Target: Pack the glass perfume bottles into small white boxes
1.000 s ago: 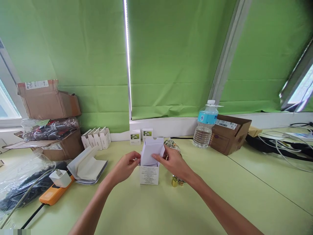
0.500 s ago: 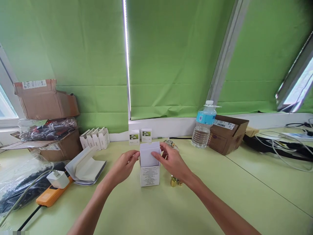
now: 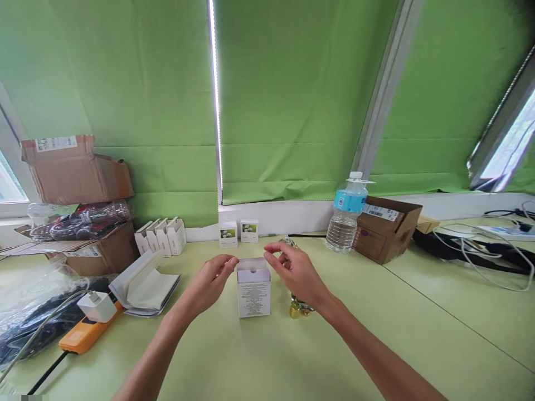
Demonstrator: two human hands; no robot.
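A white printed carton (image 3: 253, 295) stands upright on the pale green table (image 3: 418, 334), its top flap folded down, with a small notch showing in the top. My left hand (image 3: 209, 284) hangs just left of the carton with its fingertips near the top corner, holding nothing. My right hand (image 3: 295, 273) is above and to the right of the carton, fingers apart and holding nothing. Behind that hand lies a glass object in clear wrap (image 3: 289, 242), partly hidden, with small gold metal caps (image 3: 295, 309) on the table near it.
Several small white cartons (image 3: 161, 238) stand at the back left, and two more (image 3: 238, 232) stand by the wall. To the right are a water bottle (image 3: 346, 214) and a cardboard box (image 3: 387, 231). An orange power strip (image 3: 86, 334) and an open booklet (image 3: 146, 289) lie left.
The white inner flap that stood up from the carton has gone down into it, and the top now looks closed. Both hands have let go and moved apart from the carton.
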